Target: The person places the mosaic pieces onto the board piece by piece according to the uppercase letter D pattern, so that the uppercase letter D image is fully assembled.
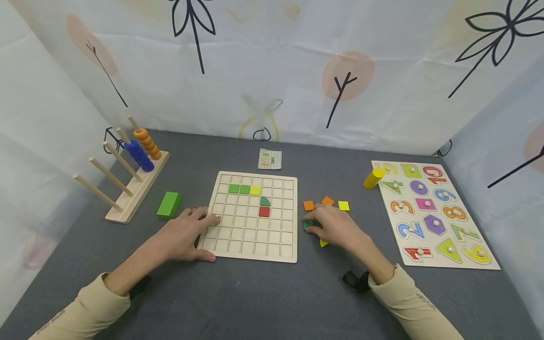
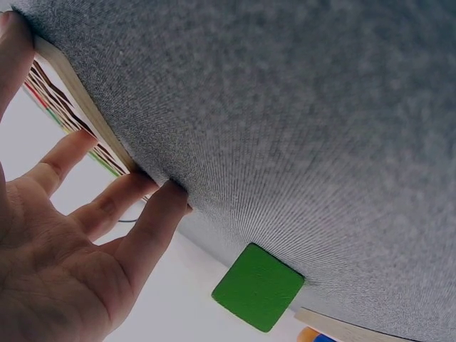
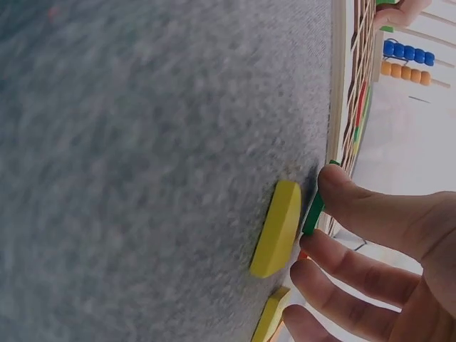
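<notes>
My left hand [image 1: 182, 237] rests against the left edge of a wooden grid board [image 1: 248, 234], thumb at the near corner and fingertips on the rim. Its fingers are extended in the left wrist view. On the grid lie green squares [image 1: 239, 189], a yellow square [image 1: 255, 190], a green quarter-round tile [image 1: 265, 201] and a red square [image 1: 264, 211]. Right of the board, my right hand [image 1: 335, 227] pinches a green tile [image 3: 314, 212] between thumb and index finger; its full shape is hidden. A yellow tile [image 3: 278, 231] lies beside those fingers on the table.
Loose orange [image 1: 308, 205] and yellow tiles [image 1: 343, 206] lie beyond my right hand. A small pattern card [image 1: 269, 159] is behind the board. A green block [image 1: 169, 205] and bead-peg stand [image 1: 144, 182] are left; a yellow cylinder [image 1: 373, 179] and number puzzle [image 1: 429, 204] are right.
</notes>
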Tool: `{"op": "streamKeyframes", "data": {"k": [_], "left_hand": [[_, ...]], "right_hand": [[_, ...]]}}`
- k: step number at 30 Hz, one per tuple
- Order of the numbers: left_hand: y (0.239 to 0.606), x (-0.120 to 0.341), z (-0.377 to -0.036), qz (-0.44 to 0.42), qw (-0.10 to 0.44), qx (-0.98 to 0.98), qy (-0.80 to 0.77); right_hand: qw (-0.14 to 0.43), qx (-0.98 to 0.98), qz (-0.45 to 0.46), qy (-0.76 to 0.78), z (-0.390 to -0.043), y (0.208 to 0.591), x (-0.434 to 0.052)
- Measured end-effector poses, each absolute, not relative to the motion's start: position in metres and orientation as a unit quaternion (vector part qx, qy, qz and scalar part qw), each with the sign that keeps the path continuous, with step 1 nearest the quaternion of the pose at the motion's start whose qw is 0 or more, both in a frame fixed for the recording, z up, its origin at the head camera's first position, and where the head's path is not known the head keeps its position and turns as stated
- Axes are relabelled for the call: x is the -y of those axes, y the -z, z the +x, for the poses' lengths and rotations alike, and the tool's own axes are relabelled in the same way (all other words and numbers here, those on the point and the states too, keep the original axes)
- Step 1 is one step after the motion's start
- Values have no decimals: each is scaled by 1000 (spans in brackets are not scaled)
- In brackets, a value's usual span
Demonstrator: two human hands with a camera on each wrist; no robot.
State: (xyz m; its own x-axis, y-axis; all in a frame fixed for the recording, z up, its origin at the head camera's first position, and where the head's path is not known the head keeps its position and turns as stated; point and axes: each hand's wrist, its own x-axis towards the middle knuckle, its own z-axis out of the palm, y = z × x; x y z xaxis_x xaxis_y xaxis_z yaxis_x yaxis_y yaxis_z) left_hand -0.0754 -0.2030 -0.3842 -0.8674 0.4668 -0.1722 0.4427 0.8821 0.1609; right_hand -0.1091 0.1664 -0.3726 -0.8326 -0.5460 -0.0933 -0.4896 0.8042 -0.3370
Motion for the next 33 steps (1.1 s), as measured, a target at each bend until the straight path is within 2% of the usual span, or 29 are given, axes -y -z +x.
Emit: {"op": "streamKeyframes", "data": {"k": [12,33], "left_hand": [[384,203,-76,234,105,-965,-62],[384,204,-76,235,104,-964,-62]], "right_hand": [[98,-944,-271,163,-106,370,-151],[105,-919,-334,181,-112,366,-95]]}}
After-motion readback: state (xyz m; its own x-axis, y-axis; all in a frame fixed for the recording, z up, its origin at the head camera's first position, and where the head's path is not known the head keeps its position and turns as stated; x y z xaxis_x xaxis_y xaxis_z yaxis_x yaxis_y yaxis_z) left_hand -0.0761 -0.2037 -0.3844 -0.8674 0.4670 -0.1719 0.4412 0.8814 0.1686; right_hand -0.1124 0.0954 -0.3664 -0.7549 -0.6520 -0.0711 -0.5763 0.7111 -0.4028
